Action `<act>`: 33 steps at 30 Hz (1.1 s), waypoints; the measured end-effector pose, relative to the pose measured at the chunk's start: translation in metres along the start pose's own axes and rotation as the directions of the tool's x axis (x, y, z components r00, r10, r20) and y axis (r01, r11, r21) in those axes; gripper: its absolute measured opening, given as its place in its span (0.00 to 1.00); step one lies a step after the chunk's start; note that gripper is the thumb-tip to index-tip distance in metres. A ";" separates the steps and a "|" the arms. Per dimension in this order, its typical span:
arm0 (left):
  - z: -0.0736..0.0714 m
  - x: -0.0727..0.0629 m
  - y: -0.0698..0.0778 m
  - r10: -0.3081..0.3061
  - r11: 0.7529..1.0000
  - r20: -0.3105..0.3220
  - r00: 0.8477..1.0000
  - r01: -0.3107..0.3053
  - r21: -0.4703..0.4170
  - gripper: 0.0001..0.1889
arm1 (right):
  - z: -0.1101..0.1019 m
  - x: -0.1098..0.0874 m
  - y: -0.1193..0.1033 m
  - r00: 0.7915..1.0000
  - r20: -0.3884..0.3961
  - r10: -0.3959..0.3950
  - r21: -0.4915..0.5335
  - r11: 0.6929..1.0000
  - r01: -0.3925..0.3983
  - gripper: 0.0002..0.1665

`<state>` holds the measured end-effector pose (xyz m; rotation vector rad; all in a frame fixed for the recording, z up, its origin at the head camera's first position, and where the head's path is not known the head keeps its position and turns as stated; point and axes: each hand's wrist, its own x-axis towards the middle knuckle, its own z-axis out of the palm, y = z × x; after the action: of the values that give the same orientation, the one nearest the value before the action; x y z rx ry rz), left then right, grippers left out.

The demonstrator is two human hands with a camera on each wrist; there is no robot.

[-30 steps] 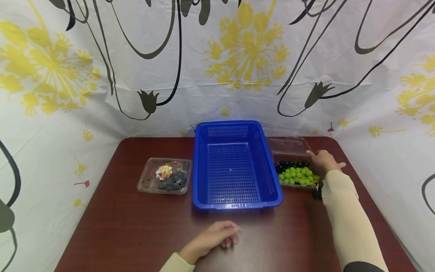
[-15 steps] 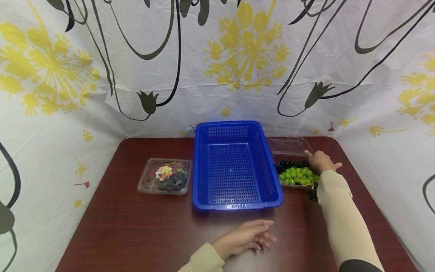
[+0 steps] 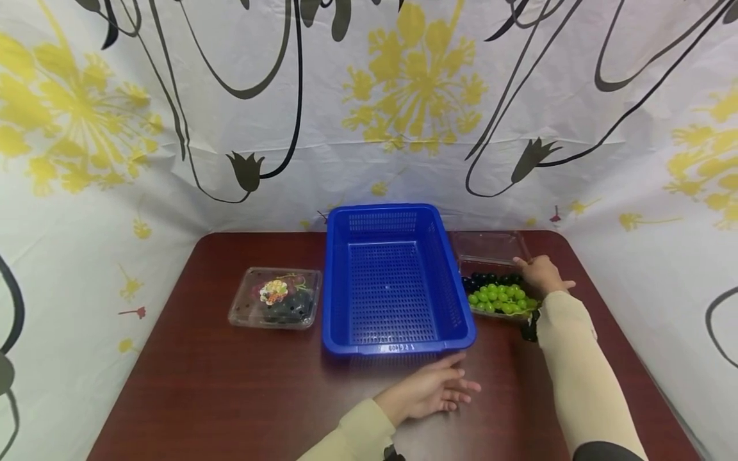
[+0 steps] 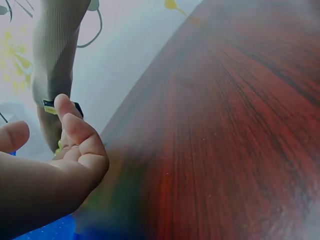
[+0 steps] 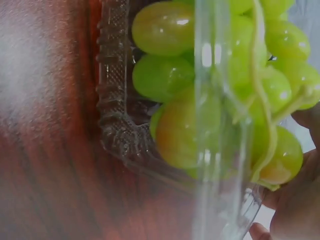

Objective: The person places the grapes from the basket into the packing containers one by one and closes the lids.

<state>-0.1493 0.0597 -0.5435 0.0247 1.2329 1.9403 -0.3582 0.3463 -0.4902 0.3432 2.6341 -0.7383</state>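
My right hand [image 3: 543, 274] grips the right side of an open clear plastic clamshell box [image 5: 112, 100]. Its lid [image 3: 490, 246] stands back behind it. Inside lie a bunch of green grapes [image 3: 498, 298] and, behind them, dark grapes [image 3: 490, 280]. The right wrist view has the green grapes and their stem close up, with part of the hand at the right edge; the rest of the hand is cut off. My left hand [image 3: 435, 390] is over the table in front of the blue basket [image 3: 398, 349], holding nothing, its fingers loosely extended towards the right.
Left of the basket sits a closed clear box [image 3: 242, 314] of dark and reddish fruit with a round floral sticker. All stand on a dark red wooden table [image 3: 230, 384]. A patterned white cloth [image 3: 323, 128] hangs along the back and sides.
The left hand has moved right and its fingers have loosened and spread. My right hand has shifted only slightly at the box's side. The blue basket and boxes stay in place.
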 end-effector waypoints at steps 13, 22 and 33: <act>-0.002 0.013 -0.008 -0.002 0.995 -0.035 0.999 -0.002 -0.098 0.35 | 0.008 -0.001 0.016 0.979 -0.122 -0.165 0.305 0.932 0.195 0.21; 0.007 0.030 -0.005 -0.001 0.992 -0.121 0.993 -0.014 -0.122 0.20 | 0.007 -0.002 0.019 0.949 -0.256 -0.185 0.376 0.885 0.274 0.37; 0.010 0.040 -0.002 -0.012 0.992 -0.125 0.992 -0.004 -0.123 0.11 | -0.012 -0.025 0.015 0.920 -0.341 -0.192 0.596 0.713 0.369 0.25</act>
<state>-0.1706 0.0935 -0.5549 -0.1657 1.1899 2.0366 -0.3347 0.3617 -0.4768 0.2187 2.5950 -1.8538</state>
